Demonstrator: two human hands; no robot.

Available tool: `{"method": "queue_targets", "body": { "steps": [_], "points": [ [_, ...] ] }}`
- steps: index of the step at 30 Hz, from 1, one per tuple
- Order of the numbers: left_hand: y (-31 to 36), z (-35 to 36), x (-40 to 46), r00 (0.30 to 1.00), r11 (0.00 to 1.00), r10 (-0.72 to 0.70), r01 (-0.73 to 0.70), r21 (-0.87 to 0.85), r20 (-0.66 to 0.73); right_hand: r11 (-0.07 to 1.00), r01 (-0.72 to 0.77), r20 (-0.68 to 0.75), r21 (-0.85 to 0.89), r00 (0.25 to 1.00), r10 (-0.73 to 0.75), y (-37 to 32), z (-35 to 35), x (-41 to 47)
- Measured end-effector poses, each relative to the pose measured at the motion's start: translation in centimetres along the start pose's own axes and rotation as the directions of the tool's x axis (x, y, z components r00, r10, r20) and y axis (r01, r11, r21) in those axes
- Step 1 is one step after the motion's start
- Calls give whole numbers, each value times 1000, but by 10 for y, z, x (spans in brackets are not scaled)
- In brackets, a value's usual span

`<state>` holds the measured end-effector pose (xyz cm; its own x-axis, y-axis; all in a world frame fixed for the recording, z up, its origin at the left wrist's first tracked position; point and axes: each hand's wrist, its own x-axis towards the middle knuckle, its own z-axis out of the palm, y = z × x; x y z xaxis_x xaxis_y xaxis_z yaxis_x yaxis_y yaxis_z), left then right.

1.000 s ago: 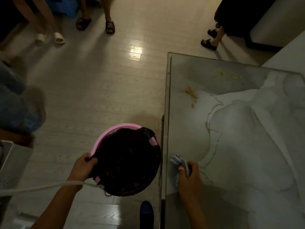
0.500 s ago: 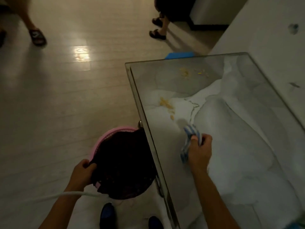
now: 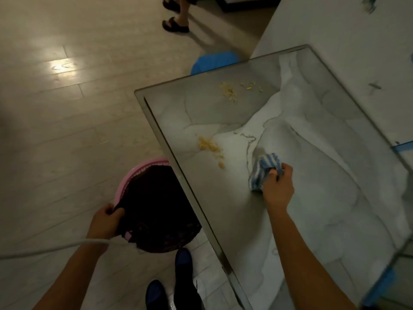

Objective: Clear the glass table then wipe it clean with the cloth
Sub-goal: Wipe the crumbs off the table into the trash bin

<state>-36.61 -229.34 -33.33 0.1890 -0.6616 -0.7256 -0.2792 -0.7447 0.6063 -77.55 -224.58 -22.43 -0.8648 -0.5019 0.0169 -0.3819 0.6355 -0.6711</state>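
Your right hand [image 3: 277, 186] is gripping the striped cloth [image 3: 263, 170], fingers curled round it, and pressing it onto the glass table [image 3: 324, 198]. The cloth is sitting just right of a pile of yellow crumbs [image 3: 211, 147], near but not touching them. More crumbs [image 3: 230, 91] are lying near the table's far edge. Your left hand [image 3: 107, 222] is gripping the rim of the pink bin [image 3: 143, 173], lined with a dark bag [image 3: 161, 209], and holding it just beside the table's left edge, partly under it. Your shoes [image 3: 169, 283] are standing below the bin. Another person's sandalled feet [image 3: 175, 22] are standing far across the floor [image 3: 67, 130]
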Motion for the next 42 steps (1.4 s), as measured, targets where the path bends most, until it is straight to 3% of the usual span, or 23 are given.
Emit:
{"method": "queue_targets", "body": {
  "steps": [6, 14, 19, 34, 39, 42],
  "points": [
    [30, 14, 14, 1000, 1000, 1, -1, 2, -5, 987, 157, 34, -10, 987, -157, 7, 39, 2],
    [56, 19, 44, 1000, 1000, 9, -10, 27, 12, 959, 279, 116, 57, 952, -284, -46, 96, 17],
    [74, 16, 71, 998, 999, 17, -19, 34, 67, 966, 234, 202, 113, 946, -253, -63, 111, 13],
    [106, -25, 100, 982, 999, -13, 3, 54, 191, 969, 167, 228, 185, 951, -207, -113, 143, -70],
    [108, -25, 93, 975, 999, -22, 12, 46, 219, 955, 206, 203, 214, 947, -249, -126, 156, -108],
    [109, -24, 88, 973, 999, -12, 5, 32, 228, 925, 338, 235, 173, 898, -372, -126, 166, -139]
  ]
}}
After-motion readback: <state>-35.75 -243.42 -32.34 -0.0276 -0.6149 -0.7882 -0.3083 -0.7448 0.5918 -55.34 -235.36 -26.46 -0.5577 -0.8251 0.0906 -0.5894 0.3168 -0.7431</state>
